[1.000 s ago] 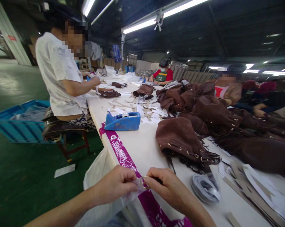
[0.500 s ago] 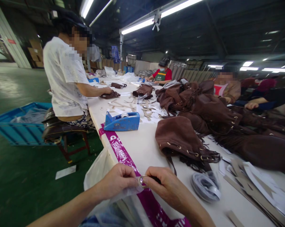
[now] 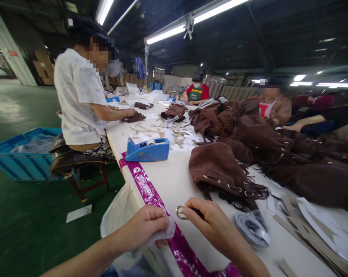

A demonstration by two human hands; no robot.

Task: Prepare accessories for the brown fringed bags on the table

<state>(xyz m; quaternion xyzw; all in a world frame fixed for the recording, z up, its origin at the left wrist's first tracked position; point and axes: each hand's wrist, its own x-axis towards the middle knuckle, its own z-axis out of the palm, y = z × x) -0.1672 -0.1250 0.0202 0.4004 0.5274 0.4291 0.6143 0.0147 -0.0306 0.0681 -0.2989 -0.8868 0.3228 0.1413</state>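
Between the thumb and fingers of my right hand [image 3: 204,215] is a small metal buckle [image 3: 180,212], its open frame sticking out to the left. Whatever joins it is mostly hidden behind my fingers. My left hand [image 3: 149,225] is closed on a thin clear plastic film [image 3: 168,231], which trails down toward my lap. The hands are apart, over the purple printed tape [image 3: 151,192] along the table edge. Just beyond my right hand lies a brown fringed bag [image 3: 217,169] with metal eyelets. A coiled grey strap [image 3: 251,229] in clear wrap rests to its right.
A blue tape dispenser [image 3: 147,150] stands near the table's left edge. Brown bags [image 3: 243,127] are heaped at right, above card strips [image 3: 309,227]. Paper scraps [image 3: 178,136] litter the middle. A co-worker in white [image 3: 78,96] sits at left beside a blue bin [image 3: 20,161].
My hands have come apart. The buckle, formerly touching both hands, has moved slightly up with my right hand, while my left has drawn back with the plastic film.
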